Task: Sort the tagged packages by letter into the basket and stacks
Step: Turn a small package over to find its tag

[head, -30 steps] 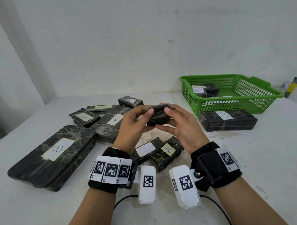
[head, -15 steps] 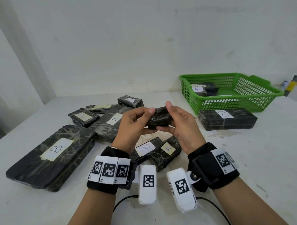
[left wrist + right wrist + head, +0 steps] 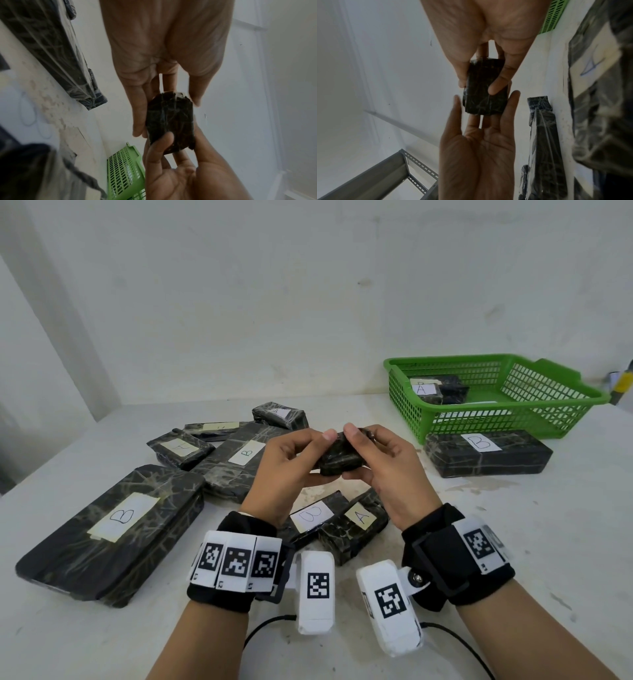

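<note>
A small black wrapped package (image 3: 342, 457) is held in the air over the middle of the table, and no tag shows on it in any view. My left hand (image 3: 323, 455) pinches its left end, thumb on top and fingers underneath. Its right end is gripped by my right hand (image 3: 358, 451); the right wrist view shows the thumb across the package (image 3: 485, 97). In the left wrist view the package (image 3: 169, 121) sits between both hands. The green basket (image 3: 445, 360) at the back right holds a package tagged A (image 3: 436, 390).
A long package tagged B (image 3: 486, 451) lies in front of the basket. A large B package (image 3: 113, 529) lies at the left. Several more tagged packages lie mid-left, among them a B (image 3: 236, 463) and an A (image 3: 180, 448). A small B (image 3: 313, 515) and A (image 3: 356, 520) lie under my hands.
The small package has turned a little between my fingers, and both thumbs have shifted toward its top edge. My hands have stayed over the same spot.
</note>
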The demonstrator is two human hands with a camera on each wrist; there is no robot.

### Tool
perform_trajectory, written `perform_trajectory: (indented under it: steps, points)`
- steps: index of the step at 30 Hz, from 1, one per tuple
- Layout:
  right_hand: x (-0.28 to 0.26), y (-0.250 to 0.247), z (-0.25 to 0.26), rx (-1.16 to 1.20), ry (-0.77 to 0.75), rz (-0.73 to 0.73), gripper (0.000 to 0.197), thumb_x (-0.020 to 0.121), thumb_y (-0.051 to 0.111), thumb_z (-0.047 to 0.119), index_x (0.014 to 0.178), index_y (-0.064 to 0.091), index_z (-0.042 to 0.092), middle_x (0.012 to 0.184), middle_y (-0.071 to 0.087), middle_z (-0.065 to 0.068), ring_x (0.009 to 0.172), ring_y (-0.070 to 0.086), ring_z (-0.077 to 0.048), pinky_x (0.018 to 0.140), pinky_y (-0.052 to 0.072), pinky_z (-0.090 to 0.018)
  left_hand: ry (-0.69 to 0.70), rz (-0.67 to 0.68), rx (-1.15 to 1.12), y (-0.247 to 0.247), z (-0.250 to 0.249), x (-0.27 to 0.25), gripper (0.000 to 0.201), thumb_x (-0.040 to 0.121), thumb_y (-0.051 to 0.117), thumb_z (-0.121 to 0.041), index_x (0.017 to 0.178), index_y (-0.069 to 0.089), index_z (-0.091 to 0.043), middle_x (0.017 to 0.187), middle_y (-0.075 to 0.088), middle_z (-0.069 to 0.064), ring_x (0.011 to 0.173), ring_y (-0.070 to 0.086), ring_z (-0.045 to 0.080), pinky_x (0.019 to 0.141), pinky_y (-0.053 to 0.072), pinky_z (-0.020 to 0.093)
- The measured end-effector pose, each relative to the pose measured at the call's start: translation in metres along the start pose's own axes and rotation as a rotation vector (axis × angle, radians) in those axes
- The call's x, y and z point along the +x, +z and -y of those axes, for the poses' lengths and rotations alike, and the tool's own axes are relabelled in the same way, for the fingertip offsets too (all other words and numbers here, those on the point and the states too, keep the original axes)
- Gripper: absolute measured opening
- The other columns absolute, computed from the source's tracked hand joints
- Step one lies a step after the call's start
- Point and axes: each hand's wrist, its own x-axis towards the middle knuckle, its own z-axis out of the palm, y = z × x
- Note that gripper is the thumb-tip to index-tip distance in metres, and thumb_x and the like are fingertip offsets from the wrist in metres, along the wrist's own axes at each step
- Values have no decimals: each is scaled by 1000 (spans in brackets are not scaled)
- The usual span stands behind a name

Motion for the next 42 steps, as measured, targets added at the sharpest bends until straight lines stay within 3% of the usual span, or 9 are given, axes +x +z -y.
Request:
perform_trajectory:
  steps: [5,9,16,20,23,28,33,38,42]
  points:
    - [2,-5,-2,-1,-6,-19,19,91,66,19,88,64,0,76,69,-7,68,66,-14,49,50,-21,-14,15,6,0,1,0,37,91,65,-33,92,69,4,92,67,21,93,71,32,77,61,42]
    - [1,0,-2,-7,24,-1,49,79,69,38,102,65,-6,82,71,-8,73,68,-14,53,51,-21,3,-15,28,-1,1,-1,40,85,60,-33,93,68,6,95,65,32,89,70,33,74,62,41]
    - [1,-4,-4,-46,-26,-14,17,91,66,18,94,65,1,81,68,-6,68,64,-13,50,47,-22,-51,27,-20,0,-4,-1,31,90,61,-38,86,75,-10,92,73,12,90,73,29,76,62,40]
    - [2,-2,-5,-43,-6,3,29,87,69,27,98,66,0,80,70,-3,71,66,-13,52,49,-22,-8,-13,30,-1,-1,-1,31,91,58,-28,93,70,0,93,68,25,87,73,29,73,63,41]
    - [1,-1,-3,-2,2,49,48,74,72,37,104,64,0,89,71,-6,80,69,-12,57,51,-20,-24,-34,2,0,-3,-1,27,97,54,-22,84,74,-10,90,71,17,85,73,28,73,63,42]
    - [0,-3,-5,-45,-35,39,24,87,70,10,106,64,-2,95,69,-13,77,67,-13,56,51,-21,-39,-9,-20,0,-8,-2,30,85,59,-37,83,76,-13,93,73,17,85,72,28,78,62,46]
    - [0,-1,-4,-12,-5,87,42,77,74,27,108,65,0,103,71,-17,92,72,-22,63,56,-23,-6,-62,9,0,-6,-1,36,99,53,-20,71,76,-20,76,73,6,74,73,18,66,63,40]
    - [-1,-2,-2,-16,-28,86,49,70,76,29,109,65,2,105,72,-17,94,72,-24,68,56,-25,-46,-61,2,1,-8,-1,28,90,58,-36,77,76,-19,91,75,14,83,73,26,75,62,44]
    - [-1,-2,-2,-32,-38,84,47,69,76,29,107,66,3,106,71,-20,91,72,-21,65,56,-23,-35,-54,4,0,-6,-1,35,99,53,-21,74,77,-23,83,74,6,79,73,20,70,63,41]
